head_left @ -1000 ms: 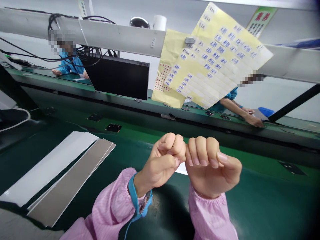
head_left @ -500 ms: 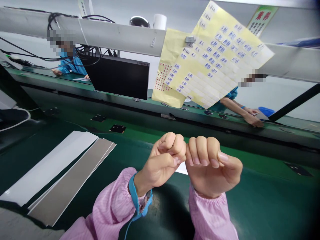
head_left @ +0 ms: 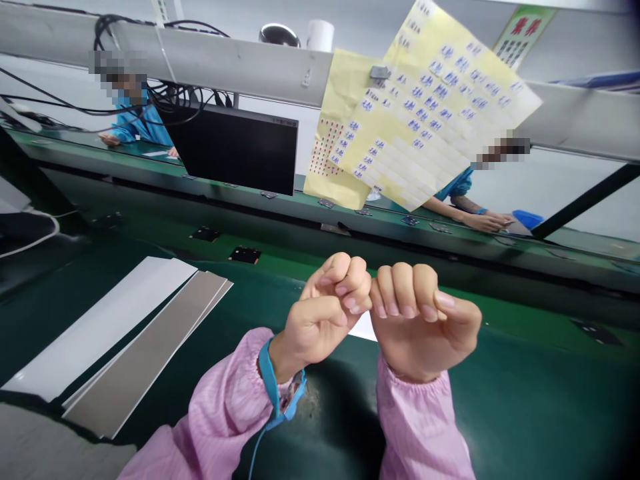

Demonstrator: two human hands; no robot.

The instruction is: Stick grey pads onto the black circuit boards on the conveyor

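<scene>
Left hand (head_left: pixel 325 310) and right hand (head_left: pixel 425 320) meet, curled into fists, any contents hidden; a careless drop could skew the white sheet (head_left: pixel 364 327) inside the table's (head_left: pixel 530 393) far edge!

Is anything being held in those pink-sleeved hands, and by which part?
No held thing shows: the left grip and right grip are curled, so whether something small hides inside cannot be told.

Factory workshop, apparently electronics line. Evidence: long green surface (head_left: pixel 530 407); dark flat boards (head_left: pixel 245 255) spaced along its far side; corded blue wristband (head_left: pixel 267 377) by left hand (head_left: pixel 323 317); monitor (head_left: pixel 235 150); bundled cables (head_left: pixel 175 110); posted yellow sheets (head_left: pixel 425 107); blue-clad co-workers (head_left: pixel 143 127) opposite.
</scene>
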